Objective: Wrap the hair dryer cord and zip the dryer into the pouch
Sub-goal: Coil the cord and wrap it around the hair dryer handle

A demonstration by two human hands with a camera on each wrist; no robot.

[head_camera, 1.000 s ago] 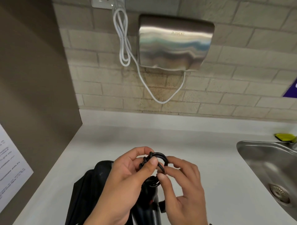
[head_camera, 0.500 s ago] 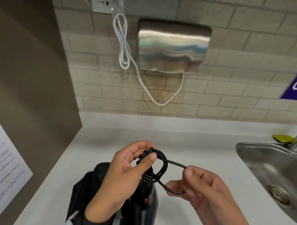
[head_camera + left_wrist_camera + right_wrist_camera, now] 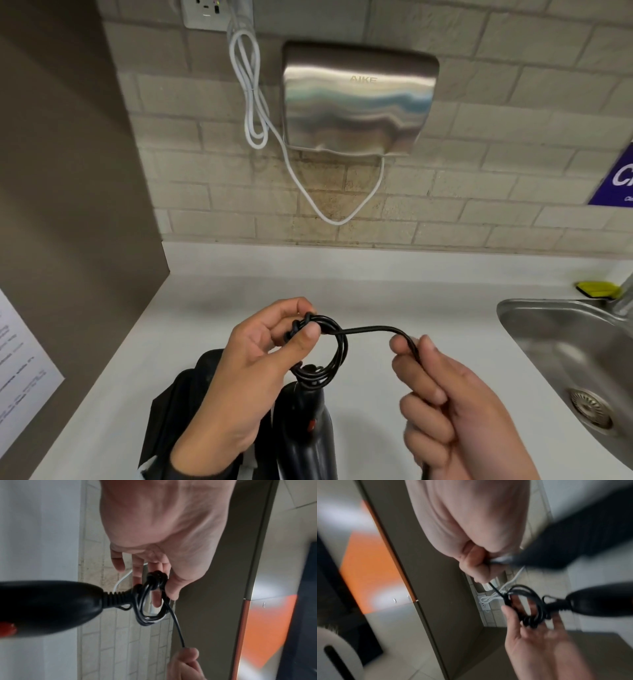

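1. My left hand (image 3: 253, 373) pinches the coiled cord (image 3: 329, 353) between thumb and fingers, at the top of the loops. This pins the finished turns so that they cannot spring apart while I work the free length.

2. The coil sits just beyond the tail of the hair dryer (image 3: 305, 431), where the ribbed strain relief leaves the handle. Keeping the loops close to the body should make a compact bundle for packing.

3. My right hand (image 3: 455, 418) is closed in a fist round the free run of cord, which arches from the coil to my fingers. I judge this tension serves to cinch a turn round the loops.

4. The dryer is held above the desk (image 3: 394, 294), handle end away from me, its red switch facing up. Holding it off the surface leaves room to pass the cord round.

5. The black pouch (image 3: 178, 411) lies on the desk under my left wrist, near enough to receive the dryer. Whether its zip is open cannot be told.

6. Wrapping appears nearly done; packing and zipping remain.
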